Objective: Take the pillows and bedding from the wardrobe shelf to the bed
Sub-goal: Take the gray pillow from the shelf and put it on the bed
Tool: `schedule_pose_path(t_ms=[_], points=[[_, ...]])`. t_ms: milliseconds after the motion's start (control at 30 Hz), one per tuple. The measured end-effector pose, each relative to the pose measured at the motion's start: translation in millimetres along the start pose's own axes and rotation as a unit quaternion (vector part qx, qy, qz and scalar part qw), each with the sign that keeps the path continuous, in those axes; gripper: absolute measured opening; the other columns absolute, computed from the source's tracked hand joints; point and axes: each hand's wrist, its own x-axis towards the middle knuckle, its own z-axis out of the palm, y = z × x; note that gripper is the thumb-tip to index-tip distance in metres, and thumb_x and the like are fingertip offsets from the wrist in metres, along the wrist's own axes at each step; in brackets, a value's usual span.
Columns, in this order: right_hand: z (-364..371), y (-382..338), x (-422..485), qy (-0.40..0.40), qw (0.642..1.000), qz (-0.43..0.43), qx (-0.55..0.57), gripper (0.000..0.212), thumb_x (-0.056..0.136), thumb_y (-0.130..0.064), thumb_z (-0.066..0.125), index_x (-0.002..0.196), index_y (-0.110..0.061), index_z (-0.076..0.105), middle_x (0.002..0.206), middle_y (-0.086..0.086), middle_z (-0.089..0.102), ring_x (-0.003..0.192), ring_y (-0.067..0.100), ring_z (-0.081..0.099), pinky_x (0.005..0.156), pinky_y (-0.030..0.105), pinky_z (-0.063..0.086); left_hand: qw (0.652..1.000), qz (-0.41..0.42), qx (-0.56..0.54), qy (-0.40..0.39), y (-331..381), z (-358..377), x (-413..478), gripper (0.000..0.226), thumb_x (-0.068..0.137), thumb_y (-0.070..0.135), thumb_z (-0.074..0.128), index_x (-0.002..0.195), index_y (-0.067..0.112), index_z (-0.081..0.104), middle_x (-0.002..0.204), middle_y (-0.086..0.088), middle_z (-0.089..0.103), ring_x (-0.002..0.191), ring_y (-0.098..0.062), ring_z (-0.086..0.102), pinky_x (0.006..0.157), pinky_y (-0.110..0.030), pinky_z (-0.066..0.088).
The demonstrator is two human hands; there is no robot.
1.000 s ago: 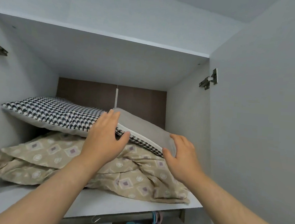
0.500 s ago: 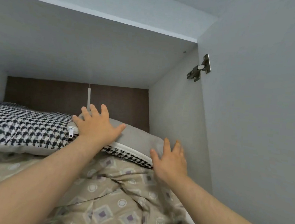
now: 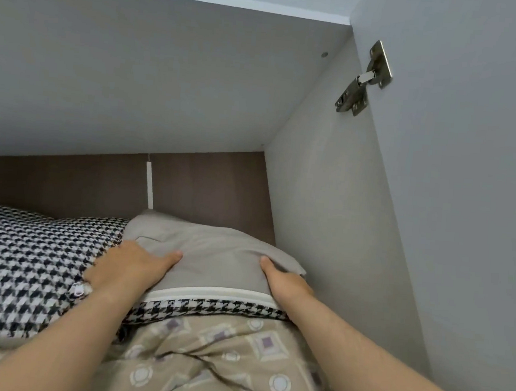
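Note:
On the wardrobe shelf lies a grey pillow [image 3: 215,253] with a white zip edge and a houndstooth underside. To its left, a black-and-white houndstooth pillow [image 3: 23,263] overlaps it. Both rest on a crumpled beige patterned bedding [image 3: 222,356]. My left hand [image 3: 130,268] grips the grey pillow's left side, fingers tucked under between the two pillows, thumb on top. Gripping the pillow's right end is my right hand [image 3: 284,282]; its thumb presses the top and its fingers are hidden underneath.
The wardrobe's right side wall [image 3: 326,216] stands close beside my right hand. An open door [image 3: 467,181] with a metal hinge [image 3: 363,80] is at right. The compartment's top panel [image 3: 151,79] is low overhead, with a brown back panel [image 3: 205,188] behind the pillows.
My view has moved closer to the shelf. Both hands went from lying flat with spread fingers on the grey pillow to clasping its two ends, bunching the fabric.

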Motion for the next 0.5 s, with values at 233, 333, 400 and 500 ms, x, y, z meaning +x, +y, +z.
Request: schedule_pose_path(t_ms=[233, 333, 400, 500], points=[[-1.9, 3.5, 0.2, 0.053, 0.984, -0.067, 0.156, 0.062, 0.064, -0.051, 0.076, 0.112, -0.013, 0.063, 0.113, 0.006, 0.068, 0.102, 0.028, 0.064, 0.092, 0.037, 0.050, 0.988, 0.096, -0.077, 0.087, -14.9, 12.1, -8.4, 0.039, 0.082, 0.053, 0.058, 0.086, 0.016, 0.046, 0.082, -0.006, 0.061, 0.080, -0.032, 0.060, 0.075, -0.039, 0.046], [-7.8, 0.0, -11.9, 0.091, 0.973, -0.138, 0.162, 0.041, 0.070, -0.038, 0.075, 0.103, -0.016, 0.066, 0.102, 0.004, 0.071, 0.094, 0.026, 0.066, 0.087, 0.037, 0.053, 0.970, 0.131, -0.162, 0.123, -18.9, 1.8, -17.0, 0.027, 0.087, 0.039, 0.058, 0.078, 0.018, 0.045, 0.068, 0.000, 0.049, 0.068, -0.029, 0.049, 0.064, -0.038, 0.041], [-13.8, -3.8, -23.3, 0.106, 0.963, -0.173, 0.176, 0.034, 0.070, -0.036, 0.074, 0.097, -0.016, 0.067, 0.096, 0.001, 0.071, 0.091, 0.024, 0.067, 0.085, 0.038, 0.054, 0.953, 0.141, -0.220, 0.155, -19.8, -10.4, -26.3, 0.024, 0.088, 0.035, 0.058, 0.078, 0.017, 0.046, 0.067, 0.001, 0.048, 0.065, -0.029, 0.047, 0.060, -0.037, 0.036], [-26.7, -10.5, -51.7, 0.132, 0.947, -0.219, 0.194, 0.029, 0.072, -0.036, 0.074, 0.093, -0.018, 0.065, 0.093, -0.001, 0.071, 0.088, 0.021, 0.067, 0.083, 0.038, 0.054, 0.926, 0.140, -0.301, 0.180, -27.9, -33.6, -40.5, 0.022, 0.088, 0.033, 0.059, 0.080, 0.015, 0.049, 0.069, 0.000, 0.050, 0.067, -0.029, 0.047, 0.059, -0.037, 0.033]])
